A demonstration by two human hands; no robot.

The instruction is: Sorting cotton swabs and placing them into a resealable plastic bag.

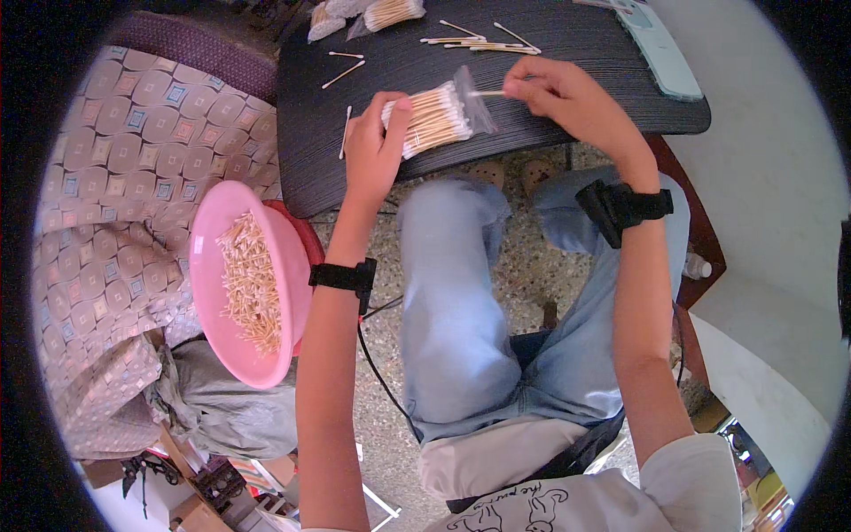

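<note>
My left hand [376,149] is closed around the left end of a clear plastic bag packed with cotton swabs [430,122], which it keeps at the near edge of the black table. The bag's open mouth [476,105] faces right. Just beyond that mouth, my right hand [567,96] pinches a single cotton swab [489,93] between thumb and fingers. The swab lies roughly level, and its left end reaches the clear plastic; whether it is inside the bag I cannot tell. A loose swab [345,133] rests on the table beside my left hand.
Several loose swabs [479,44] lie farther back on the black table [306,168], with two more [344,74] at its left. Filled swab bags [393,13] sit at the far edge. A pink basin [210,297] of swabs stands left. A pale flat object [667,58] lies at the right edge.
</note>
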